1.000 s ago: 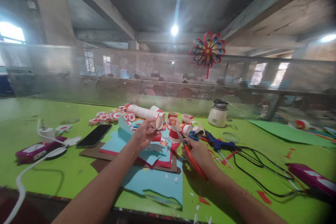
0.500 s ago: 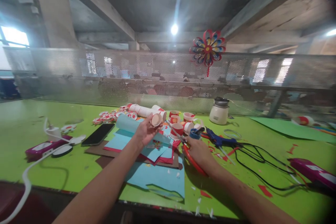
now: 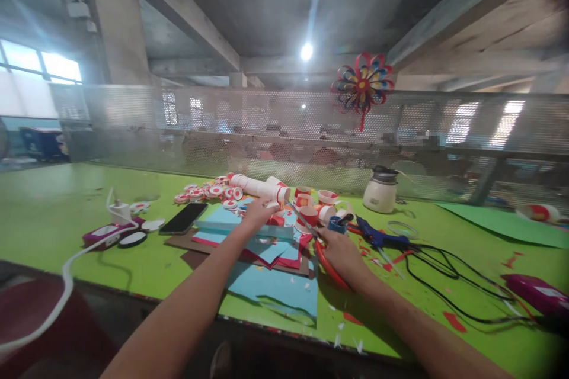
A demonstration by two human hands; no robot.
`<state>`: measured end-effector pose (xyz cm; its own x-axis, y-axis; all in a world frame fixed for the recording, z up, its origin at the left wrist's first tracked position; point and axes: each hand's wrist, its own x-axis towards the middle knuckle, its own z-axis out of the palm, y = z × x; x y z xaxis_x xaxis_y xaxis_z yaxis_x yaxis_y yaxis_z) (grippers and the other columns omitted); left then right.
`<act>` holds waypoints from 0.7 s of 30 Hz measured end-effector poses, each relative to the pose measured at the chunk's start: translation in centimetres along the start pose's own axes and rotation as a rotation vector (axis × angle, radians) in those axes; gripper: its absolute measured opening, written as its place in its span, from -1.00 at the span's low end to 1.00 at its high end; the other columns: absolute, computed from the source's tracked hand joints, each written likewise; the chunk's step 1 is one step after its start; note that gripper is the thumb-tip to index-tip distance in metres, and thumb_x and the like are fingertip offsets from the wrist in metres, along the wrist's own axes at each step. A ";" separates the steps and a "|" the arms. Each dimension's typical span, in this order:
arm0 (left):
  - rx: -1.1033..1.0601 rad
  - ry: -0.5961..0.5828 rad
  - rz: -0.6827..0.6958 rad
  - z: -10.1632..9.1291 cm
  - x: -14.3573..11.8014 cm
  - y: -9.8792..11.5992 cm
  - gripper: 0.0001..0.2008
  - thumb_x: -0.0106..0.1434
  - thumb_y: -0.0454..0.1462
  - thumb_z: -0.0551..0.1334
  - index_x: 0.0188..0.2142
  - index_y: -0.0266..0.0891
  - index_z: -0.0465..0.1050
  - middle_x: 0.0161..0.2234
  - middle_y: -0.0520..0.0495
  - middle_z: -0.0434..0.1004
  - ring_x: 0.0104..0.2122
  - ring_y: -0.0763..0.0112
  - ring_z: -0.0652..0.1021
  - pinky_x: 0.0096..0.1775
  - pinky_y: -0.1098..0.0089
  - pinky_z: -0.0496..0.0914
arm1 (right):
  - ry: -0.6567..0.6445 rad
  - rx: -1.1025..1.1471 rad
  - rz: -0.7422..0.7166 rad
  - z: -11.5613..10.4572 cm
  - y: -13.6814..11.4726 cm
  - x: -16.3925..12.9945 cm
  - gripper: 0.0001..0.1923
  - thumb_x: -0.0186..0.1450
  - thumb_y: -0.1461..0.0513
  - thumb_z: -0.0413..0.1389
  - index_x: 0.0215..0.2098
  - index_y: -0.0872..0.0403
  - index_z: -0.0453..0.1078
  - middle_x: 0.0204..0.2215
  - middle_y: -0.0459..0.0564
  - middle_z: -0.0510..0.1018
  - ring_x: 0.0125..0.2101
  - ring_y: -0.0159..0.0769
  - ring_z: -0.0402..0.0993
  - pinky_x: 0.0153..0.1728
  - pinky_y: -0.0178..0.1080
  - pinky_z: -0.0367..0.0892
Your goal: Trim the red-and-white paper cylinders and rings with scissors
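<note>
Gripping red-handled scissors (image 3: 326, 263); left hand (image 3: 258, 213) on paper (image 3: 249, 231).

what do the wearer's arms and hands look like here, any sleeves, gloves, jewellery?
Both forearms are bare all the way to the bottom edge of the frame: no sleeves show. The left hand and right hand are ungloved. No watch, bracelet or ring can be made out, though the picture is too soft to rule out small rings.
</note>
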<state>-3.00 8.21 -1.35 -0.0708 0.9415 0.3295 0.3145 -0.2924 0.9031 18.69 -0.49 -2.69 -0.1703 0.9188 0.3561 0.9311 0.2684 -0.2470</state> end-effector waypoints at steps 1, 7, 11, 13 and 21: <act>0.021 -0.048 -0.030 -0.2 0.0 -0.2 -0.83 -0.10 -0.23 0.35 -0.52 -0.26 0.45 -0.56 -0.05 0.47 -0.30 0.14 0.49 -0.32 0.36 0.31 | -0.002 -0.001 -0.001 -0.1 0.0 0.0 -0.66 0.26 0.19 -0.03 -0.05 0.06 0.41 -0.15 0.09 0.56 -0.16 -0.12 0.47 -0.23 -0.24 0.23; 0.034 -0.226 -0.163 -0.8 0.2 -0.9 -0.82 -0.14 -0.26 0.36 -0.49 -0.26 0.47 -0.73 0.00 0.40 -0.70 0.33 0.42 -0.56 0.38 0.28 | -0.016 -0.024 0.020 -0.4 0.3 0.2 -0.66 0.23 0.21 0.00 -0.06 0.09 0.43 -0.19 0.14 0.58 -0.19 -0.07 0.48 -0.30 -0.25 0.22; -0.037 -0.255 -0.172 -0.7 0.3 -0.5 -0.88 -0.15 -0.32 0.36 -0.58 -0.26 0.44 -0.82 0.05 0.30 -0.78 0.41 0.36 -0.63 0.45 0.21 | -0.015 -0.026 0.015 -0.3 0.5 0.3 -0.65 0.22 0.25 -0.01 -0.04 0.05 0.42 -0.19 0.11 0.58 -0.19 -0.11 0.48 -0.30 -0.27 0.22; -0.100 -0.267 -0.164 -0.7 0.3 0.0 -0.87 -0.12 -0.31 0.36 -0.63 -0.27 0.41 -0.82 0.06 0.28 -0.77 0.43 0.36 -0.64 0.47 0.20 | -0.007 -0.023 0.014 -0.3 0.6 0.4 -0.65 0.22 0.25 -0.01 -0.05 0.05 0.42 -0.19 0.10 0.58 -0.20 -0.12 0.48 -0.30 -0.27 0.23; -0.504 -0.413 -0.202 -0.6 0.1 1.1 -0.83 0.03 -0.28 0.31 -0.40 -0.38 0.46 -0.47 -0.14 0.51 -0.47 0.36 0.53 -0.39 0.38 0.44 | 0.021 0.011 0.027 0.2 1.2 1.0 -0.66 0.19 0.22 0.05 -0.07 0.05 0.44 -0.21 0.07 0.59 -0.21 -0.15 0.49 -0.24 -0.27 0.27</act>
<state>-3.17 7.85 -0.18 0.3168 0.9433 0.0991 -0.1529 -0.0523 0.9869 19.63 0.82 -2.80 -0.1384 0.9196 0.3677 0.9316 0.2468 -0.2668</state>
